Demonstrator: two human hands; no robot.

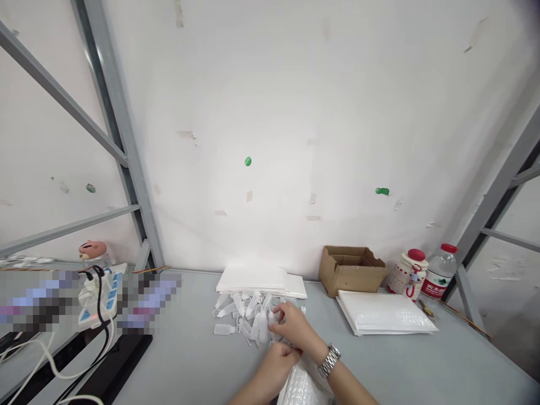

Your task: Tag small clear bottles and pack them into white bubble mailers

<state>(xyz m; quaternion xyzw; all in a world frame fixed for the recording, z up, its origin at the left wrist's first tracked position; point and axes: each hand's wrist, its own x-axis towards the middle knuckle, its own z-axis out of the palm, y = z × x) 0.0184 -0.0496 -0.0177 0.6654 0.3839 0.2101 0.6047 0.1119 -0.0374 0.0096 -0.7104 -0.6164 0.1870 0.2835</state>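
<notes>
A white bubble mailer (304, 387) lies at the near edge, partly cut off by the frame. My left hand (276, 365) is closed at its upper end, thumb and forefinger pressed together. Just above it, my right hand (297, 326), with a metal watch at the wrist, reaches over to the pile. Its thumb and forefinger are curved and apart at the pile's right side; its other fingers are partly hidden. Small translucent white plastic tags with loops (224, 329) lie heaped in front of a stack of flat white mailers (253, 280).
To the right stand an open cardboard box (352, 273), more bubble mailers (386, 318), a cream jar with a red lid (407, 275) and a water bottle (439, 275). On the left are a power strip (95, 301), cables and a black bar-shaped object (120, 365). Metal posts frame the wall.
</notes>
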